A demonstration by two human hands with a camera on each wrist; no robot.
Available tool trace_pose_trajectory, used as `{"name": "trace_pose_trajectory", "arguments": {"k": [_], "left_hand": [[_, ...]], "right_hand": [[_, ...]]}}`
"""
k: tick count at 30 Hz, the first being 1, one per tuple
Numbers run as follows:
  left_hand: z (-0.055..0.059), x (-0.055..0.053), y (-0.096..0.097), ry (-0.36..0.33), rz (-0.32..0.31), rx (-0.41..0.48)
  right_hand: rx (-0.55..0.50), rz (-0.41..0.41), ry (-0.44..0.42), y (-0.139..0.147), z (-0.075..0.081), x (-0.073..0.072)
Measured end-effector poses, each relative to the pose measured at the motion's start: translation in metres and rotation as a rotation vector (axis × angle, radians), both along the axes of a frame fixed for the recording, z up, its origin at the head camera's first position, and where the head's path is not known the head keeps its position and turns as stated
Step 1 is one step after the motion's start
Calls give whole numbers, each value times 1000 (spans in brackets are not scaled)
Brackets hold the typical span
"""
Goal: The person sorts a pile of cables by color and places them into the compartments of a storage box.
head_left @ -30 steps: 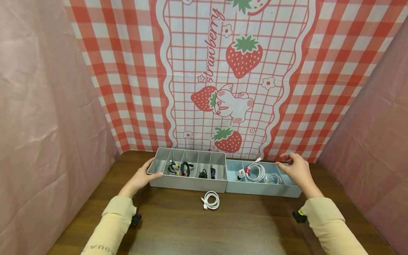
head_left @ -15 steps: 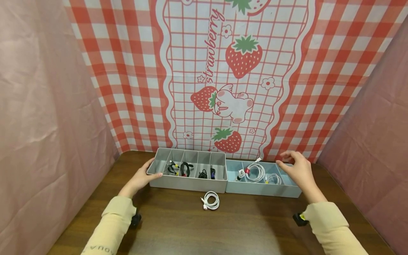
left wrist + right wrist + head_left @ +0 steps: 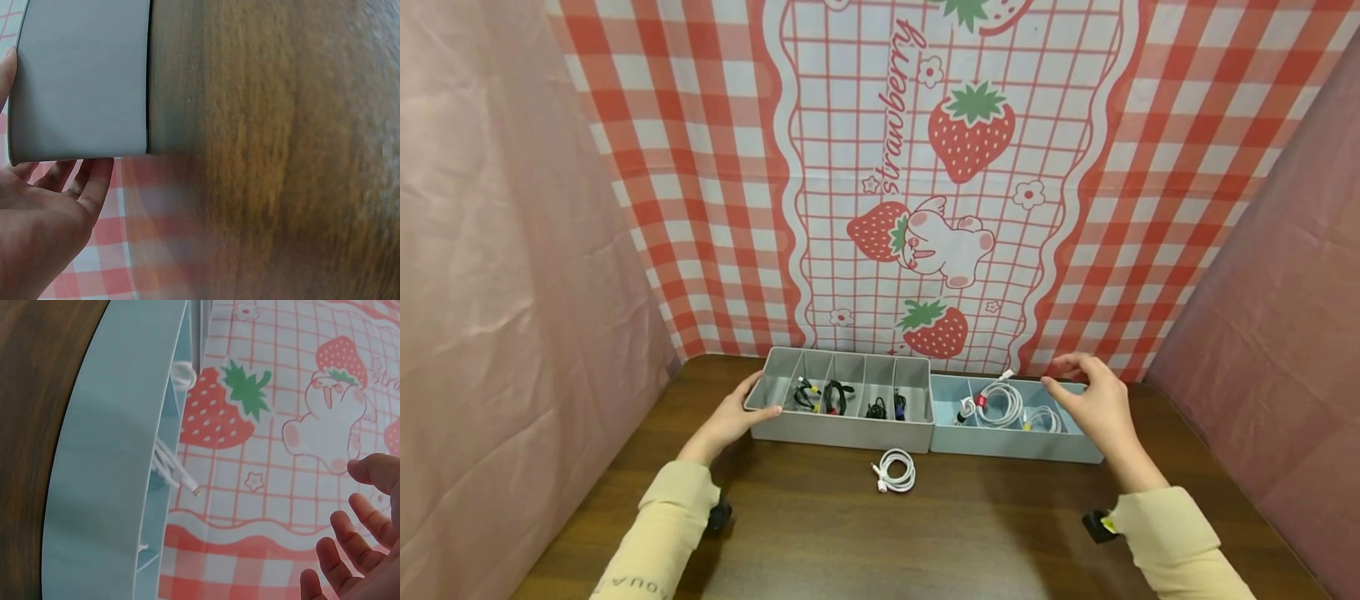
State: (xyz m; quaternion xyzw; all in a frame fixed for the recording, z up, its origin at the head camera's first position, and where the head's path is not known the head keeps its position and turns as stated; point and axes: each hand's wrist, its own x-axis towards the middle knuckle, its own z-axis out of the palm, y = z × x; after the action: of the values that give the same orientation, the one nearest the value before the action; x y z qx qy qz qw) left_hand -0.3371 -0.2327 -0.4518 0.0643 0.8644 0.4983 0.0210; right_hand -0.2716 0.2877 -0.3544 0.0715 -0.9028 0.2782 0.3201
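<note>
My left hand [image 3: 730, 421] holds the left front corner of a grey divided box [image 3: 842, 432]. Its thumb lies over the front rim, and in the left wrist view the fingertips [image 3: 100, 178] touch the end wall. Above the right end of a light blue divided box [image 3: 1015, 444] hovers my right hand [image 3: 1097, 408], fingers loosely bent around nothing; the right wrist view shows it apart from the box. A coiled white cable [image 3: 882, 479] lies on the table before the grey box. Black cables [image 3: 837, 398] sit in several grey compartments, white cables [image 3: 1017, 406] in the blue ones.
The two boxes stand end to end at the back of the brown wooden table [image 3: 925, 542]. A strawberry-print cloth [image 3: 850, 167] hangs right behind them. Pink curtains [image 3: 512, 250] close off both sides. One white plug [image 3: 1007, 375] sticks up above the blue box's rim.
My right hand has shifted slightly over the blue box's right end, still holding nothing. The left hand keeps its hold on the grey box, and the loose white cable lies as before.
</note>
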Motion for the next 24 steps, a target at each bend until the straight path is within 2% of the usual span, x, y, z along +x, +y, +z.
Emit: {"name": "trace_pose_trajectory", "arguments": {"k": [12,24], "left_hand": [[0,0,-1,-13,4,-5],[0,-1,0,-11,-1,-14]], "right_hand": [[-11,24,40,-19,4,11],[-34,69,21,-36,-1,24]]}}
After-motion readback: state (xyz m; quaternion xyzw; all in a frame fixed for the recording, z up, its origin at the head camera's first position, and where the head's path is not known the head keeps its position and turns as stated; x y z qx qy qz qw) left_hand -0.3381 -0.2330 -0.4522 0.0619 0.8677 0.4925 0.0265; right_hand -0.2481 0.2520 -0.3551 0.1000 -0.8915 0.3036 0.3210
